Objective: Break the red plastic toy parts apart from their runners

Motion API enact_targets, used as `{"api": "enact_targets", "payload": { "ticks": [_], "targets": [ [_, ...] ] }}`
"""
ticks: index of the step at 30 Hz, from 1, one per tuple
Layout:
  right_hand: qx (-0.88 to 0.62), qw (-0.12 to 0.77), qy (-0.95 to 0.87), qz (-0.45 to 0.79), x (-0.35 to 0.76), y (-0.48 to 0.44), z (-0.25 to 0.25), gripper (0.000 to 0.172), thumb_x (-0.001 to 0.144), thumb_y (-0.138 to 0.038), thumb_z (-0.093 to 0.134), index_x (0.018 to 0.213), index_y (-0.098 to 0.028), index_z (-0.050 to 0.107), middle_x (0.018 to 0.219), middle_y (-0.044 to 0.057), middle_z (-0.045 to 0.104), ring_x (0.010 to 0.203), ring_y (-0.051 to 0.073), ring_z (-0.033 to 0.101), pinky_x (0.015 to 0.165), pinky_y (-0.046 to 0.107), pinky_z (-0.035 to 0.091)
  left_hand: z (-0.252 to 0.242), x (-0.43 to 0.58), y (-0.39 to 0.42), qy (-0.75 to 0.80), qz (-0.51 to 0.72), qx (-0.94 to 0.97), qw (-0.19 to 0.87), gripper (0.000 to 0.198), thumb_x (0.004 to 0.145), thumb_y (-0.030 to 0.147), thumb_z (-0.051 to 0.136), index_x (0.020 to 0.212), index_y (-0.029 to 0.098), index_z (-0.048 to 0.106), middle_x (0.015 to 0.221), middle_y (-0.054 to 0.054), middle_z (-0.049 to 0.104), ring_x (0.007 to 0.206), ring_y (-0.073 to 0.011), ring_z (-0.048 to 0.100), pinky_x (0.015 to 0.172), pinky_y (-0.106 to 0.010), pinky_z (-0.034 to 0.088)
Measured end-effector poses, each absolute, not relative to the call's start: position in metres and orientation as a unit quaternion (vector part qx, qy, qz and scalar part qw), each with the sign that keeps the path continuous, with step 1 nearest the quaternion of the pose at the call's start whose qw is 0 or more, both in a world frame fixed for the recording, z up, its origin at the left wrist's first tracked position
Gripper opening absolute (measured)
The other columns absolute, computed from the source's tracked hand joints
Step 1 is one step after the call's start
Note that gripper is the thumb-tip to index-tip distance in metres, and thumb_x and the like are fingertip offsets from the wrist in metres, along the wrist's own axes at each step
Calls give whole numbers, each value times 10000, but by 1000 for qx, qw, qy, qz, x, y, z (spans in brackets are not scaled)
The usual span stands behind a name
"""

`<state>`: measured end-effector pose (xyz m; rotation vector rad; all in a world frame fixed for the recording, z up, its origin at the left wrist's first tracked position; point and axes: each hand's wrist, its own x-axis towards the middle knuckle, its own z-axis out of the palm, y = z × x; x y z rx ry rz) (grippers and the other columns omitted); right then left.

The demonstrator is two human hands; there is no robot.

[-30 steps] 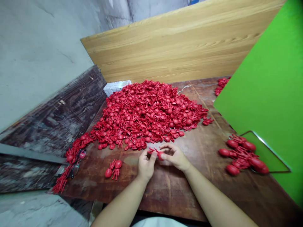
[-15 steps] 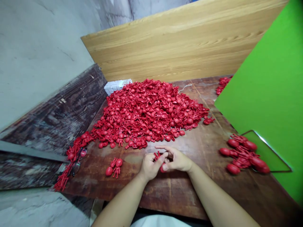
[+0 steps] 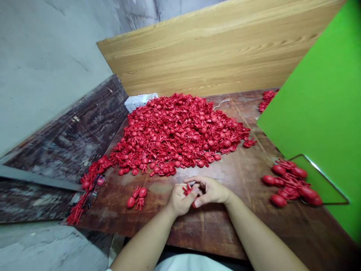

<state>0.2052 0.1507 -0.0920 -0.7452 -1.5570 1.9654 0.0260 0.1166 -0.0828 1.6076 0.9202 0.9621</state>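
Note:
A small red plastic moulded part sits between my left hand and my right hand, its limb-like end showing and its round end mostly hidden by my fingers. Both hands grip it close together, low over the brown wooden table. Ahead of my hands lies a large heap of similar red parts, with round heads and branching limbs. A small cluster of red parts lies left of my left hand.
Larger red parts lie on the table's right, by a thin metal frame and a green board. Eyeglasses lie among red pieces at the left edge. A pale wooden panel stands behind, with a white stack.
My hands have drawn closer together and turned the red part, so its round end now sits lower behind my right thumb. The view has shifted slightly.

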Motion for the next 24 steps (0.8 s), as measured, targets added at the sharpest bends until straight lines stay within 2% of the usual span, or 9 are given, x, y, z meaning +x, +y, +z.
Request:
{"api": "enact_targets", "payload": {
  "ticks": [3, 7, 12, 15, 17, 20, 22, 24],
  "targets": [
    [-271, 262, -574, 727, 205, 151, -92, 784, 605, -251, 926, 1306, -170, 585, 760, -38, 656, 584, 79, 465, 555, 206, 365, -83, 27, 115, 386, 417, 657, 495, 466, 990, 410, 499, 677, 126, 697, 655, -75, 700, 610, -153, 653, 623, -250, 510],
    [-258, 265, -572, 732, 206, 151, -94, 746, 642, -254, 905, 1309, -163, 585, 772, -25, 671, 601, 79, 492, 575, 205, 397, -85, 26, 112, 399, 412, 680, 458, 437, 1002, 384, 473, 713, 138, 690, 674, -68, 687, 655, -161, 649, 679, -275, 497],
    [-248, 287, -563, 735, 209, 152, -96, 742, 652, -305, 904, 1313, -174, 594, 878, 13, 692, 678, 100, 575, 667, 243, 494, -91, 22, 109, 440, 416, 725, 327, 397, 951, 429, 530, 663, 163, 595, 672, -48, 590, 650, -158, 554, 638, -283, 426],
    [-263, 347, -588, 682, 209, 153, -98, 591, 734, -380, 847, 1247, -167, 642, 943, 61, 720, 757, 139, 636, 747, 299, 528, -93, 23, 108, 478, 437, 717, 258, 297, 892, 414, 612, 728, 174, 551, 708, -24, 527, 664, -156, 513, 635, -280, 413],
    [-286, 387, -603, 636, 207, 153, -99, 449, 789, -425, 794, 1145, -172, 690, 960, 77, 725, 817, 170, 657, 784, 328, 530, -93, 24, 108, 497, 462, 697, 231, 198, 874, 355, 649, 879, 168, 584, 805, -37, 557, 726, -164, 543, 675, -281, 445],
    [-312, 412, -618, 592, 204, 153, -99, 316, 827, -424, 755, 1036, -189, 719, 1007, 84, 706, 900, 198, 649, 844, 354, 508, -92, 25, 109, 482, 486, 693, 225, 205, 902, 279, 619, 1081, 180, 620, 989, -79, 607, 909, -194, 599, 801, -305, 492],
    [-323, 415, -636, 565, 203, 152, -97, 288, 830, -415, 752, 1008, -191, 718, 996, 75, 676, 902, 200, 623, 852, 357, 488, -91, 25, 112, 475, 496, 685, 246, 176, 919, 257, 594, 1075, 191, 643, 1003, -77, 627, 964, -201, 609, 861, -318, 493],
    [-331, 409, -658, 539, 203, 151, -93, 272, 854, -432, 715, 971, -187, 700, 948, 58, 635, 861, 191, 586, 820, 347, 470, -91, 25, 114, 483, 508, 657, 277, 119, 923, 263, 596, 992, 187, 656, 939, -59, 642, 918, -192, 620, 850, -307, 492]
  ]
}}
